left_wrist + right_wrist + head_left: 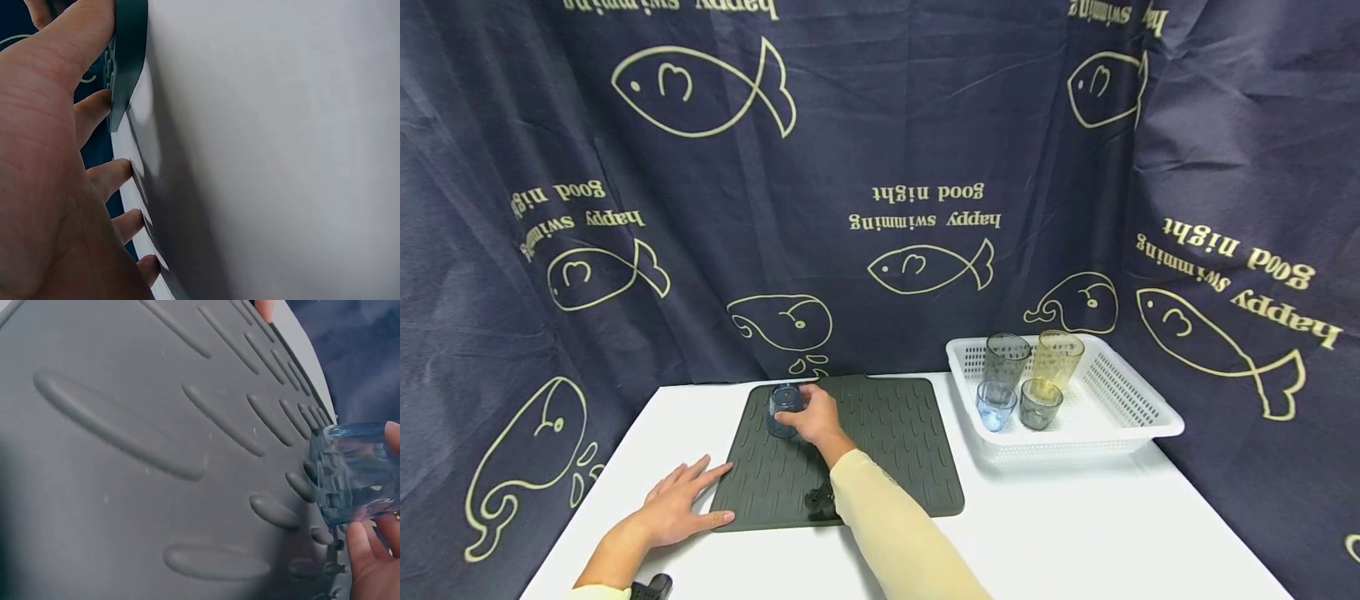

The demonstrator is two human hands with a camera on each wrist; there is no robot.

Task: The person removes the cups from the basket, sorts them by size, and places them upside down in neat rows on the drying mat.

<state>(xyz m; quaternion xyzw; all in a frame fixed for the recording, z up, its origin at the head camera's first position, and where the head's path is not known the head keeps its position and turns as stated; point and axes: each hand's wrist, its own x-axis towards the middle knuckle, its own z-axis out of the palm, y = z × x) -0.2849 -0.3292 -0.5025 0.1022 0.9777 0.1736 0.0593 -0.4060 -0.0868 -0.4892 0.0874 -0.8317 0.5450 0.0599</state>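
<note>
A small clear blue glass (pixel 781 402) stands upside down at the back left of a dark grey ridged drying mat (pixel 887 450). My right hand (pixel 817 419) grips it from the right side, thumb and fingers around its wall. In the right wrist view the mouth of the glass (pixel 356 475) meets the raised ridges of the mat. My left hand (pixel 676 507) lies with fingers spread at the mat's front left corner, thumb and index fingertip at its edge. The left wrist view shows its other fingers (pixel 112 175) reaching down toward the white table.
To the right of the mat, a white perforated plastic basket (pixel 1120 387) stands on the white table (pixel 1060 525). Inside are a tall grey glass (pixel 1006 360), a tall amber glass (pixel 1058 358), a short blue glass (pixel 996 407) and a short grey glass (pixel 1040 406). A dark printed curtain (pixel 820 200) hangs behind.
</note>
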